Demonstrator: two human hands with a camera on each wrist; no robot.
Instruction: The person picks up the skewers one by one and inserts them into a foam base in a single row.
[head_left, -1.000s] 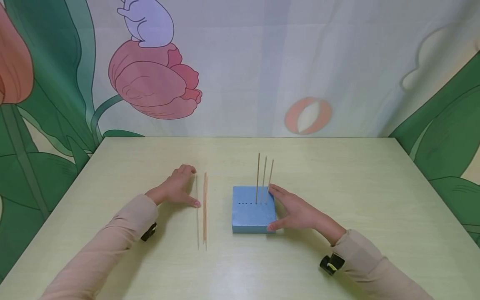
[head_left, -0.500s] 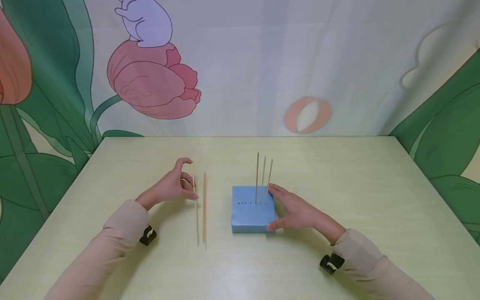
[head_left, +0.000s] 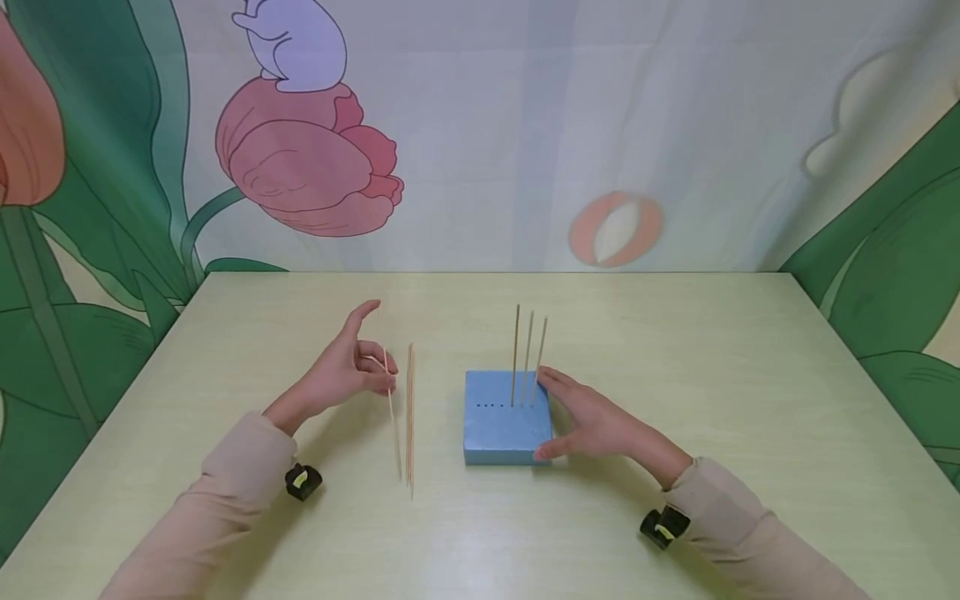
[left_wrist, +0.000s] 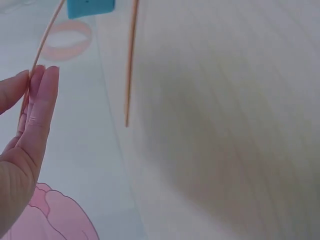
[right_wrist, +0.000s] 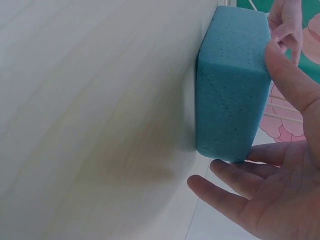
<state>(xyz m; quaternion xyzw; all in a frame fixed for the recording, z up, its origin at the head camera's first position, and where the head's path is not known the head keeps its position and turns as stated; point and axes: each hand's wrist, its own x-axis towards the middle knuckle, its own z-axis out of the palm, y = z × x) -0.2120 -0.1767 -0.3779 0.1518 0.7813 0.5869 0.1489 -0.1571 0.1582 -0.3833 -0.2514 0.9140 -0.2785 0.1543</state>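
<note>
My left hand (head_left: 337, 379) pinches a thin wooden skewer (head_left: 394, 433) between thumb and fingers, with the index finger raised toward its far end. In the left wrist view the held skewer (left_wrist: 46, 37) slants up past the fingertips. Beside it on the table lies a narrow bundle of skewers (head_left: 410, 417). A blue foam block (head_left: 502, 433) sits to the right, with a row of small holes across its top and three skewers (head_left: 515, 350) standing in it. My right hand (head_left: 596, 421) holds the block's right side, thumb at the near corner and fingers at the far one.
The pale wooden table (head_left: 675, 333) extends around the block and bundle. Behind it hangs a printed curtain (head_left: 465, 125) with flowers and a rabbit. Each wrist carries a small black camera, such as the right one (head_left: 663, 527).
My left hand has risen from the table and lifted the near end of view's left skewer, now tilted in its pinch; its index finger has straightened upward. The right hand and block stay put.
</note>
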